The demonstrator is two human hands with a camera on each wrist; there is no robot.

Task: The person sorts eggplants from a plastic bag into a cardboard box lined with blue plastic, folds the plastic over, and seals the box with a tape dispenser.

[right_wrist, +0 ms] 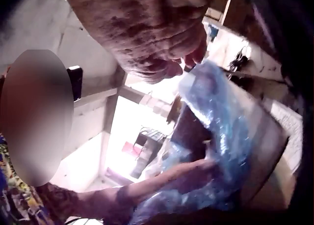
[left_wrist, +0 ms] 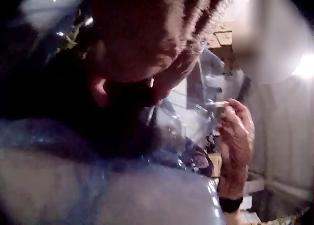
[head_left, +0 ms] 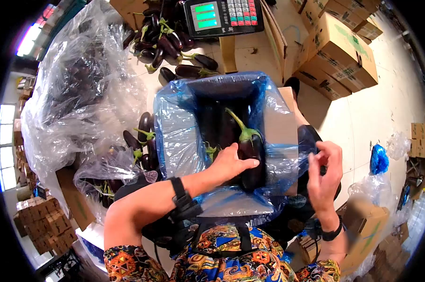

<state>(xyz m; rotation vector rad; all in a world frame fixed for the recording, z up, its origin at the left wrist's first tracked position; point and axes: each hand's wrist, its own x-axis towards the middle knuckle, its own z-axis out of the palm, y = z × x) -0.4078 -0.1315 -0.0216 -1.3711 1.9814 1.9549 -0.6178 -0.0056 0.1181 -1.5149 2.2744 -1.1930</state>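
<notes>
A blue plastic bag [head_left: 174,157] lines an open box, with dark eggplants inside. My left hand [head_left: 232,164] reaches into it and holds a large eggplant [head_left: 253,155] whose green stem points up and away; some of the fingers are hidden behind it. To the right of the box, my right hand [head_left: 326,178] is raised, fingertips pinching the bag's edge. The left wrist view also shows this right hand [left_wrist: 236,136] at the clear film. In the right wrist view, the bag [right_wrist: 211,102] hangs from the fingertips.
A scale display [head_left: 224,18] stands beyond the box, with loose eggplants [head_left: 167,47] beside it. Clear plastic bags [head_left: 80,94] cover the left side. Stacked cartons [head_left: 339,56] stand at the back right, and a blue bundle [head_left: 379,160] lies on the floor.
</notes>
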